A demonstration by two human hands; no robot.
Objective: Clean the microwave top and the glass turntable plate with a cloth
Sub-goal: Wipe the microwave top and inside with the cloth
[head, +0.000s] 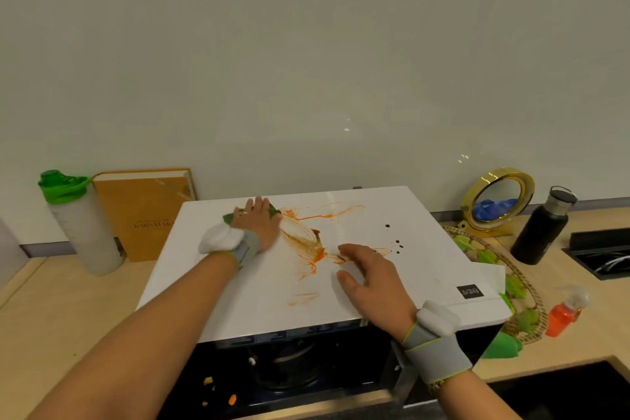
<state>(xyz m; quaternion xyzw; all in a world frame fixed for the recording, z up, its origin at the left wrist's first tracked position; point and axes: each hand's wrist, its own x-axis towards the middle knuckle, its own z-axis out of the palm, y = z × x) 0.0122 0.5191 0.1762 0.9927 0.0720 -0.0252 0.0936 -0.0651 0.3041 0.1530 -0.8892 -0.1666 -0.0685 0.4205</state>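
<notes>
because the green cloth [272, 211] is soft and light, it is best held flat under a spread palm, as the left hand [257, 222] presses it, fingers straight, on the smeared microwave top [238, 283]. the right hand [371, 280] rests there with relaxed fingers, steadying the smooth, probably slippery surface.

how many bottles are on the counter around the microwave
3: a grey bottle with a green lid left of the microwave, a black bottle right of it, and a small orange spray bottle nearer, at the right. None looks hidden.
</notes>
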